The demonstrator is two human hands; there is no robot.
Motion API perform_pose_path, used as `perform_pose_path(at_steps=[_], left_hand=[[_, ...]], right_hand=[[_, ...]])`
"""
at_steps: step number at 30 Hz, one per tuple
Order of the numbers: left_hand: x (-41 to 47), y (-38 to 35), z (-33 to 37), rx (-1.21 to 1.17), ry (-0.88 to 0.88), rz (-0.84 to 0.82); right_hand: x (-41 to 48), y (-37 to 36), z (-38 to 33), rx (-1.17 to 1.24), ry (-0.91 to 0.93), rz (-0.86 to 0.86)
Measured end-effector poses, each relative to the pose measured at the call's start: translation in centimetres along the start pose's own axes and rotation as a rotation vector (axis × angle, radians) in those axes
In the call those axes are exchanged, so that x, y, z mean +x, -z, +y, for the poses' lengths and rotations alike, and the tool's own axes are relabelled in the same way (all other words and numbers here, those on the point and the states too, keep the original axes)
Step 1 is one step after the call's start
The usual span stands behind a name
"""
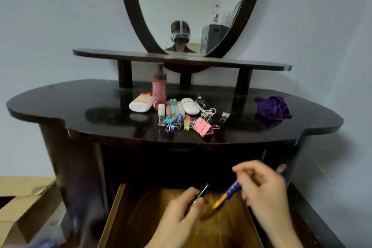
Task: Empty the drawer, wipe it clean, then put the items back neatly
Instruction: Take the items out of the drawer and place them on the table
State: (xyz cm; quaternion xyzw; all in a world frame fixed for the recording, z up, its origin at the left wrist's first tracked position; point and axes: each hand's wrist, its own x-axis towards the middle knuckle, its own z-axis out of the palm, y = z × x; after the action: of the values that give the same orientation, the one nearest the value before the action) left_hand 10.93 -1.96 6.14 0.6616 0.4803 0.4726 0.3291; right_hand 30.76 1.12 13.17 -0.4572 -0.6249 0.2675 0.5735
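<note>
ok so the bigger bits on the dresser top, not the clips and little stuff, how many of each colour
red: 1, the upright bottle
white: 2, the tube lying down and the oval case
purple: 1, the crumpled cloth
total: 4

Dark brown dresser top (pixel 60 106); red bottle (pixel 159 88); white case (pixel 189 105); pink binder clip (pixel 202 126); purple cloth (pixel 272 106), far right. Near: black-and-silver pen (pixel 201 193), purple-and-yellow cutter (pixel 228 194), lighter brown drawer (pixel 141 217).
</note>
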Motion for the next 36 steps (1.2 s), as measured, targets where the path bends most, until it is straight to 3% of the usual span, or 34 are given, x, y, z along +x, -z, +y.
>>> perform_pose_path(at_steps=[5,8,11,14,20,22,27,32,36], left_hand=[[1.6,1.8,6.9,-0.34,-0.065,0.1],[3.0,2.7,9.7,-0.355,-0.175,0.194],[4.9,3.1,11.7,-0.29,-0.234,0.168],[7.0,3.1,13.0,-0.231,-0.233,0.176],[11.6,3.7,15.3,0.178,-0.335,0.28],[13.6,3.8,15.9,0.346,-0.333,0.292],[17.7,2.7,16.9,0.639,-0.262,0.272],[19.9,1.2,17.0,0.743,-0.229,0.238],[20.1,1.1,16.5,0.821,-0.309,0.23]], right_hand=[[6.8,3.6,-5.2,0.416,0.02,0.325],[10.8,4.5,-5.1,0.556,-0.075,0.506],[13.9,4.0,-3.4,0.597,-0.184,0.581],[15.5,2.7,-1.7,0.453,-0.199,0.469],[16.2,1.2,0.1,-0.376,-0.051,0.226],[16.4,1.1,0.1,-0.514,-0.075,0.174],[16.2,0.8,-0.4,-0.622,-0.09,0.159],[15.9,1.0,-0.6,-0.598,-0.089,0.151],[16.0,1.0,-0.7,-0.597,-0.087,0.141]])
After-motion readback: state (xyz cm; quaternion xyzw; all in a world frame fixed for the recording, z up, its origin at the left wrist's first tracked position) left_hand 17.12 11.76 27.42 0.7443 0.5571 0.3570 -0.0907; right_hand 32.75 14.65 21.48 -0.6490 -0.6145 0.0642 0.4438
